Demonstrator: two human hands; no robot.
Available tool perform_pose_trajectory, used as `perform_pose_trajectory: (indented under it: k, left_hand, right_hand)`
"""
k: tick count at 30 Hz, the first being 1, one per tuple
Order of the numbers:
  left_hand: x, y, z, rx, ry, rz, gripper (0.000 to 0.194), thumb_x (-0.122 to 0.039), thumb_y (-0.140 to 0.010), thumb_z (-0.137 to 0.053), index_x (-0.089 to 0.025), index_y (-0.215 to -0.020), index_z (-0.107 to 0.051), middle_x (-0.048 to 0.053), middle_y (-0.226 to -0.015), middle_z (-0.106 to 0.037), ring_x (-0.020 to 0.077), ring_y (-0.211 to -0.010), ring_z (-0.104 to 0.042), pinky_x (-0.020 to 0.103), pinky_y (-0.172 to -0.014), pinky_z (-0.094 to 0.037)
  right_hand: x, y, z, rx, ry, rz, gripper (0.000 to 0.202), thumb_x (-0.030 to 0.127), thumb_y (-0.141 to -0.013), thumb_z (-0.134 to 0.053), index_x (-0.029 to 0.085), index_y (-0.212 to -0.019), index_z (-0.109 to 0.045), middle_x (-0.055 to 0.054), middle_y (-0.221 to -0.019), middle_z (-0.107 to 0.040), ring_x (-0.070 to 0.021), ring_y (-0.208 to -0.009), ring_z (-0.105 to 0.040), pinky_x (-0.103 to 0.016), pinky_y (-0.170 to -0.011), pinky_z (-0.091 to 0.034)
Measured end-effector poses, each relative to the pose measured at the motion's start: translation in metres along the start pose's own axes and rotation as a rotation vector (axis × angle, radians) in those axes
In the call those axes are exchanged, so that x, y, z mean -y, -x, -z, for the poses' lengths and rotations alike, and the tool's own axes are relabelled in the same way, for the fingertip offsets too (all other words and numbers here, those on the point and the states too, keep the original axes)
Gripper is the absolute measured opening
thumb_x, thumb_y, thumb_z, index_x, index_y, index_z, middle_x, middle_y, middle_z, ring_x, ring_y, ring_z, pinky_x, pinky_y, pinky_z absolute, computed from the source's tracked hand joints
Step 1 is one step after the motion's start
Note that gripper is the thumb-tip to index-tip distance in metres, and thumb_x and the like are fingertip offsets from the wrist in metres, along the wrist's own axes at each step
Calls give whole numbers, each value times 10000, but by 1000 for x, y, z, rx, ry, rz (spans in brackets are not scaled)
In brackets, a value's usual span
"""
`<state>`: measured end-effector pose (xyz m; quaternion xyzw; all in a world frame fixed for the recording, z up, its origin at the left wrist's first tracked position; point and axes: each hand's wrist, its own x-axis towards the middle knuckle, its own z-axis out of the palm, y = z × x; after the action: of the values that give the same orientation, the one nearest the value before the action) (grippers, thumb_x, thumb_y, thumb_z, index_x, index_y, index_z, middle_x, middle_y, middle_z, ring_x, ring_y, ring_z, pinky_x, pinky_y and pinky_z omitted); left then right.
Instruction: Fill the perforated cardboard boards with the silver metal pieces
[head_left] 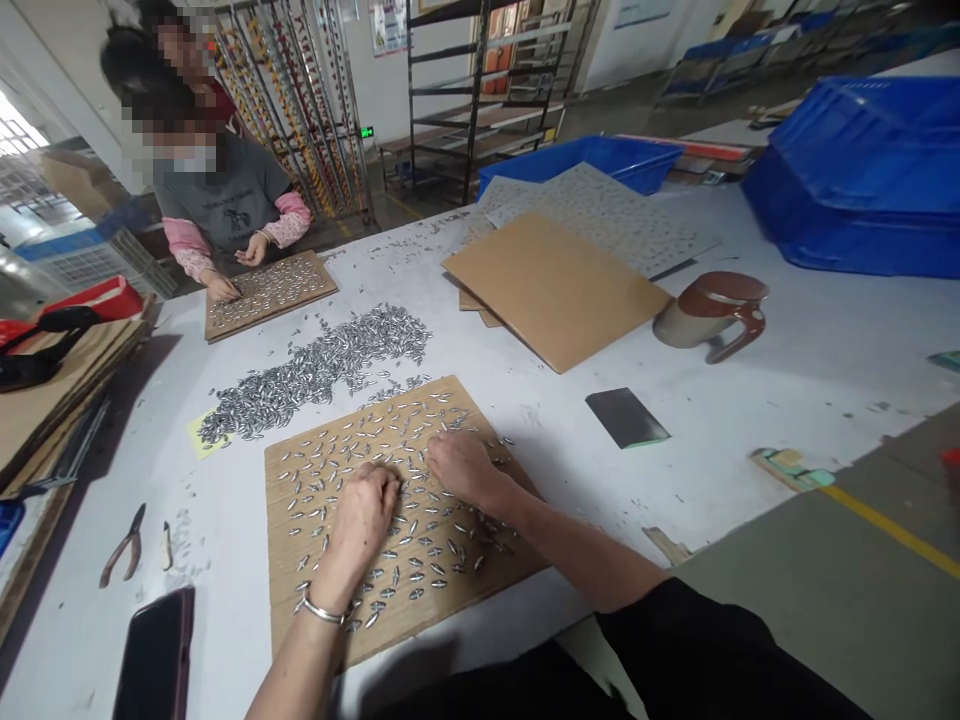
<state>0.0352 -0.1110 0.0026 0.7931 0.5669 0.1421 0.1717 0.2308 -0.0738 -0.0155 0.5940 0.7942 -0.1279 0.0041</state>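
Observation:
A brown cardboard sheet (315,625) lies on the white table in front of me, dotted with several small, shiny, pointed metal pieces (416,577). Over the middle of the sheet is my left hand (367,505), with a bracelet at the wrist and its fingers curled closed. My right hand (457,465) is a little farther off and to the right, its fingers pinched together low over the pieces. What either hand's fingertips hold is hidden or too small to name. Beyond the sheet spreads a long pile of the same metal pieces (322,365).
Pliers (124,545) and a phone (154,655) lie at the left. To the right are a dark flat block (627,417), a mug (712,310), stacked cardboard (559,290) and blue bins (862,180). Across the table a co-worker (232,200) handles pieces on another board (274,290).

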Motion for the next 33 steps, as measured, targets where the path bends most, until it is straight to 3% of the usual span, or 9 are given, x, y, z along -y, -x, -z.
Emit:
perform_pose_trajectory:
  k: [8, 14, 19, 24, 33]
  left_hand:
    - [7, -2, 2, 0, -8, 27, 243, -219, -999, -477, -185, -872, -681, 70, -886, -671, 192, -791, -652, 291, -759, -484]
    - [8, -8, 1, 12, -32, 50, 209, -192, -979, -504, -181, -903, -698, 77, -909, -683, 198, -815, -649, 292, -772, -470]
    - [1, -13, 0, 54, -41, 64, 243, -179, -983, -483, -178, -855, -691, 73, -869, -670, 191, -776, -624, 288, -742, -455]
    - [9, -14, -3, 23, -62, 87, 217, -167, -970, -502, -170, -877, -697, 73, -877, -672, 194, -799, -626, 294, -769, -454]
    - [16, -10, -5, 7, -64, 82, 217, -188, -979, -506, -176, -882, -700, 63, -838, -663, 192, -792, -632, 288, -752, -445]
  right_hand:
    - [-12, 6, 11, -35, -68, -88, 271, 244, -1016, -473, 158, -956, -723, -118, -1003, -730, -215, -932, -658, -271, -755, -416]
    - [-12, 17, 6, -23, -79, 122, 232, 200, -1010, -499, 163, -930, -714, -92, -1000, -708, -191, -921, -621, -265, -746, -373]
    - [-4, 13, -7, -64, -89, 139, 283, 241, -1034, -469, 179, -931, -725, -87, -977, -699, -182, -863, -613, -269, -723, -372]
    - [3, -3, -13, -50, -35, 200, 291, 220, -1016, -471, 162, -940, -746, -111, -964, -716, -195, -845, -632, -280, -709, -389]
    - [3, -2, -11, -51, -33, 263, 248, 172, -977, -504, 148, -924, -745, -113, -965, -722, -207, -879, -642, -294, -740, -396]
